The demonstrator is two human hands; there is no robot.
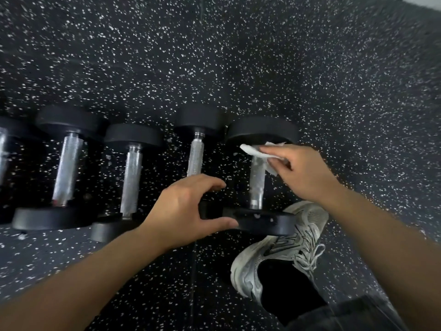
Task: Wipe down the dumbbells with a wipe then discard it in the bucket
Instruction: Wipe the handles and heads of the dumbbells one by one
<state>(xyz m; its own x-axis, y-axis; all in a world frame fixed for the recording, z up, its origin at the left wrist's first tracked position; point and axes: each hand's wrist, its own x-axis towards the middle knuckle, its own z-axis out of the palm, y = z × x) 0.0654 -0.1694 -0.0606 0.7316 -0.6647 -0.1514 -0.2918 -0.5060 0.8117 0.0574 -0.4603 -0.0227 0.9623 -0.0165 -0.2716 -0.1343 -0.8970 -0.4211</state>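
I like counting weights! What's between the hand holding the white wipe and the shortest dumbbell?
In the head view, one slim black dumbbell with a silver handle lies between the right hand and that dumbbell.

Left grip [188, 206] spread wide, curved; right grip [303, 173] pinched closed, arms extended.

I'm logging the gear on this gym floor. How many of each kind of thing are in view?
Dumbbells: 5, the fifth cut off at the left edge
Wipes: 1, held in the right hand
Shoes: 1
Total: 7
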